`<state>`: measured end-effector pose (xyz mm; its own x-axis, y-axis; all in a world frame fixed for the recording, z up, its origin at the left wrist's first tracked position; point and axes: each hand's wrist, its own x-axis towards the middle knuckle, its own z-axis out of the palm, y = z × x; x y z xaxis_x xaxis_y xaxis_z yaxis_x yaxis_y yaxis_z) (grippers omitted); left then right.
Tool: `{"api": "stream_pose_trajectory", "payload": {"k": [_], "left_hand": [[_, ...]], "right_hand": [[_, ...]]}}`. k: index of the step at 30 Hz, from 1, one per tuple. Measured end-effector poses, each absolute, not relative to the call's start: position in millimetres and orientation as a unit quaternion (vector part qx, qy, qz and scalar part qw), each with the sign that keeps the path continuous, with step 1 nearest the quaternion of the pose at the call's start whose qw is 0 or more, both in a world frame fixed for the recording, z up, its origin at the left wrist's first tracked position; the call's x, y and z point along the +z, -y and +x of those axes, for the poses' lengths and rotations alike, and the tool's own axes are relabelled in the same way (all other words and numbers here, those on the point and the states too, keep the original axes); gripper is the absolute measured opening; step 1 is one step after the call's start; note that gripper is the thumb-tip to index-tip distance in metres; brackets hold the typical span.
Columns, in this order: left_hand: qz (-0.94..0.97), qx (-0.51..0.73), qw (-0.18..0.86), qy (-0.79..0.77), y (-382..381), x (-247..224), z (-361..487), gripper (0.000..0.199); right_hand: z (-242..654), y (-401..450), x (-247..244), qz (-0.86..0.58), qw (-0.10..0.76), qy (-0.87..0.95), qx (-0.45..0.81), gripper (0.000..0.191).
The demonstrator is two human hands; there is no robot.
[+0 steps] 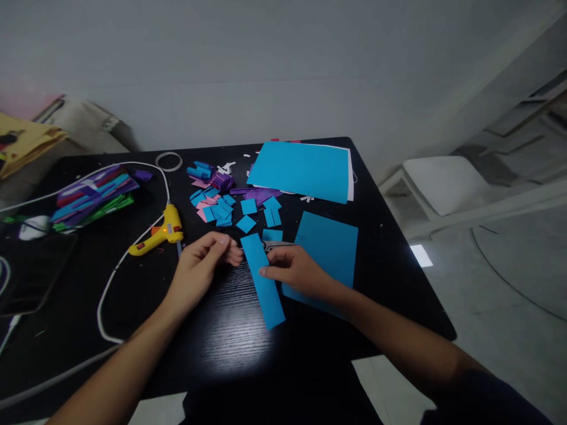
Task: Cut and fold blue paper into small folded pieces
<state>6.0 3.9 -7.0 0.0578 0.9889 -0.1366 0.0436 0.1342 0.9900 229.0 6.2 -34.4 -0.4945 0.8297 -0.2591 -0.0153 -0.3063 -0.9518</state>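
Observation:
A long blue paper strip (264,286) is pinched in my right hand (299,268), the thumb lying over its right edge and the fingers behind. The strip slants over the black table. Just left of its upper end is my left hand (206,257), fingers loosely curled and nothing visible in its grasp. Partly hidden behind the strip and right hand lies a pale, blade-like piece with dark markings (280,243); its kind is unclear. Small blue paper squares (248,206) are spread beyond the hands. A blue sheet (330,248) lies partly beneath my right hand and forearm.
A yellow glue gun (166,229), its light glowing, rests left with a white cable (106,295) looping nearby. Blue and white sheets (305,168) are stacked at the back. Bundled coloured strips (95,198) and a tape ring (169,161) lie farther left. A white stool (447,183) stands right.

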Motion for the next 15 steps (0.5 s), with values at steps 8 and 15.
{"api": "stream_pose_trajectory", "payload": {"k": [8, 15], "left_hand": [[0.584, 0.344, 0.579, -0.454, 8, -19, 18, 0.018], [0.693, 0.470, 0.352, -0.418, 13, -12, 8, 0.009]], "right_hand": [[227, -9, -37, -0.382, 0.392, 0.462, 0.698, 0.035], [236, -6, -26, -0.262, 0.364, 0.486, 0.750, 0.030]]}}
